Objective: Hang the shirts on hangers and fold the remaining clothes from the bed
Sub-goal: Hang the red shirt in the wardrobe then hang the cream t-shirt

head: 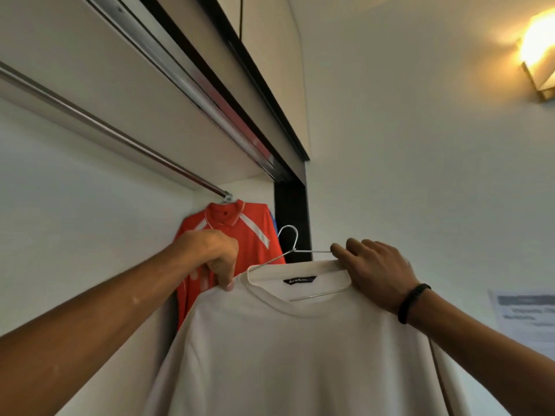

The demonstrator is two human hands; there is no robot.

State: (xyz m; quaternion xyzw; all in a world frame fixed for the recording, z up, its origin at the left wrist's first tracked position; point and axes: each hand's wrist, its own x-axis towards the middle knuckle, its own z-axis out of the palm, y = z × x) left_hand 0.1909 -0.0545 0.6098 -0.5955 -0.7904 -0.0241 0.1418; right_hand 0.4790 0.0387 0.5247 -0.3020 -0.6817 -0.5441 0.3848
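Head view looks up into a wardrobe, where a white shirt hangs on a wire hanger held below the rail. Left hand pinches the shirt's left shoulder with curled fingers; right hand grips the hanger's right arm and the collar beside it. Soft, light cloth like this probably slides off thin wire easily (the collar already sits crooked), so holding the hanger near its hook seems safest. An orange shirt already hangs at the rail's far end, close behind; the dark door frame stands just right of it, crowding the hook's path.
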